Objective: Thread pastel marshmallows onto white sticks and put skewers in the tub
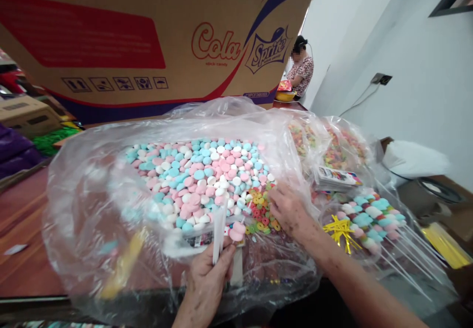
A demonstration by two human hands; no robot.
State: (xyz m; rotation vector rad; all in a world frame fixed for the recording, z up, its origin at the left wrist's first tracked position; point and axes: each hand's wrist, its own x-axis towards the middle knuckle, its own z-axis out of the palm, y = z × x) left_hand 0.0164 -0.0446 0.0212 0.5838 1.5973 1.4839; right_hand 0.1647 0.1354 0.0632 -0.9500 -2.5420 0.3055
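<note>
White sticks (219, 234) gripped in left hand (210, 269); slackening could drop them. Right hand (288, 206) at ring candies (260, 209), hold unclear; jolt could scatter rings leftward among pastel candies (199, 175).

clear bag (84, 170): thin plastic film, glossy, heavily crinkled. pastel candies (195, 170): matt, smooth, chalky look. ring candies (260, 205): faintly glossy, semi-translucent. white sticks (219, 232): smooth, plastic by appearance, low sheen. carton (177, 3): brown cardboard, mostly matt, printed face smooth. counter (27, 234): reddish wood look, polished, soft reflections. yellow ties (339, 230): shiny, foil-like or plastic, cannot say which. card stack (335, 177): printed, glossy faces. green matting (53, 142): rough, grass-like, synthetic look. purple item (15, 151): glossy, puckered. wall (402, 72): smooth, matt.
</note>
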